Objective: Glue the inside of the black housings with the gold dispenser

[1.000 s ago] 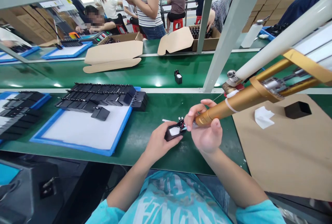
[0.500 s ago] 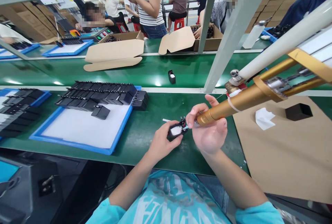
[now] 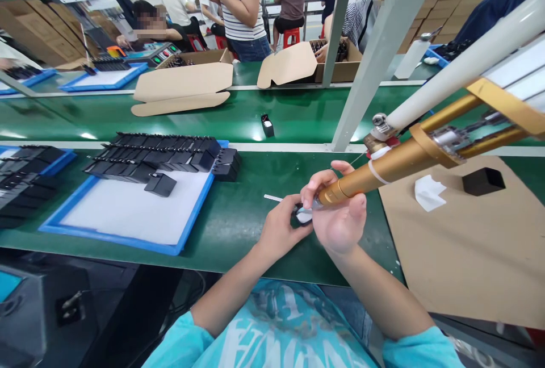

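Note:
My left hand (image 3: 279, 229) is closed around a small black casing (image 3: 304, 217) with a white piece inside. Fingers hide much of this casing, which sits beneath the metal tip of a gold-coloured cylindrical dispenser (image 3: 374, 175). My right hand (image 3: 340, 223) wraps the dispenser's lower end from below, its thumb and fingers on either side. Tip and casing meet or nearly meet; exact contact is hidden. A thin white strip (image 3: 273, 198) lies on the green bench just beyond my left hand.
To the left, a blue-rimmed tray (image 3: 191, 226) carries rows of black casings (image 3: 170, 152). Another open casing (image 3: 267, 125) rides the green belt (image 3: 191, 121). At right, cardboard (image 3: 464, 254) holds a black box (image 3: 483, 181) and white paper (image 3: 429, 193). A slanted metal post (image 3: 366, 67) rises ahead.
My left hand has moved right, bringing the casing further under the dispenser's tip, so less of it shows. The casing on the belt has shifted left. My right hand keeps its grip.

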Motion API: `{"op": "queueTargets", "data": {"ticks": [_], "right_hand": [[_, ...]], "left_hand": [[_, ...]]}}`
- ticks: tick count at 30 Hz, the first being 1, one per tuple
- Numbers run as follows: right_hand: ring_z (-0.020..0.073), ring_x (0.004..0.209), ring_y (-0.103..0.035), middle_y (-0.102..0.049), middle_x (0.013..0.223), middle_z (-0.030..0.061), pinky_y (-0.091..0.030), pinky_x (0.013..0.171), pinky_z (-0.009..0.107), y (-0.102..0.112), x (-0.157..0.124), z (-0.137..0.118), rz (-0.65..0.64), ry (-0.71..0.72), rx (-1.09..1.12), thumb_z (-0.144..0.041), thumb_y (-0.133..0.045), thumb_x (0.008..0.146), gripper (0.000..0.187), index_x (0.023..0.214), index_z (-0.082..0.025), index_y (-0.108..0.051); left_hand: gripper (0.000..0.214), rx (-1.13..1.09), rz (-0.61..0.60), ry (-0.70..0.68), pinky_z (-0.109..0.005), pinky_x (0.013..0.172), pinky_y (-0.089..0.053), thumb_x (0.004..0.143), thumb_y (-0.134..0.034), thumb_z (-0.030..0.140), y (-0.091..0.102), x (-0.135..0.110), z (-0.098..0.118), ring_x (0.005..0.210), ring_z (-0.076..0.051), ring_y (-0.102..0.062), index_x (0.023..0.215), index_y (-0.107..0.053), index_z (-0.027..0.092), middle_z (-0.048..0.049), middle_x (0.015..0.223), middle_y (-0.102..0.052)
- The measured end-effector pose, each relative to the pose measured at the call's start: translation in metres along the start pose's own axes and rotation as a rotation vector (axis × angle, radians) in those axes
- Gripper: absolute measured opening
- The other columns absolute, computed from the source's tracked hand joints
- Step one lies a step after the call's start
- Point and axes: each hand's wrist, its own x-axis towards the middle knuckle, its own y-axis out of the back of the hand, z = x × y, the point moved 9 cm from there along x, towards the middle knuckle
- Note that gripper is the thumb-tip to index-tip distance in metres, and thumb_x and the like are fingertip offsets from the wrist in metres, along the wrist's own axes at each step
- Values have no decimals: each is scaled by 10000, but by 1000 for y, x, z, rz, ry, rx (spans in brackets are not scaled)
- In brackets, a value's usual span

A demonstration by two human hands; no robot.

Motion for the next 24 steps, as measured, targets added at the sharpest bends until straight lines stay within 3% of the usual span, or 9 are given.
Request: {"op": "queueTargets", "data": {"ticks": [6,15,20,24], "right_hand": [[118,544,-538,-624,828,-19,-457,572,311,0,0,-1,1,9,-24,-571,-453,869,339,1067,-307,-529],[114,554,-536,-609,838,-12,-443,592,315,3,4,1,10,6,-16,-572,-468,858,403,1146,-301,-546],[112,547,-534,-611,839,-13,-441,583,314,5,4,1,11,3,-23,-580,-481,844,417,1148,-303,-551],[115,540,-529,-610,821,-10,-432,559,304,8,5,0,44,1,-46,-588,-489,831,430,1137,-293,-554]], "left_hand": [[359,-28,-1,-22,-261,703,-507,769,-705,252,-1,1,1,815,-167,-646,1099,-569,213,-17,991,-675],[288,9,-40,124,-234,657,-490,795,-692,310,5,2,-6,729,-144,-643,1040,-576,213,8,890,-686],[310,52,-72,202,-256,696,-498,811,-679,336,15,0,-21,767,-165,-661,1073,-557,222,8,923,-701],[322,198,-166,228,-312,795,-496,838,-657,327,27,-10,-44,916,-214,-673,1134,-554,253,1,1045,-709]]}}
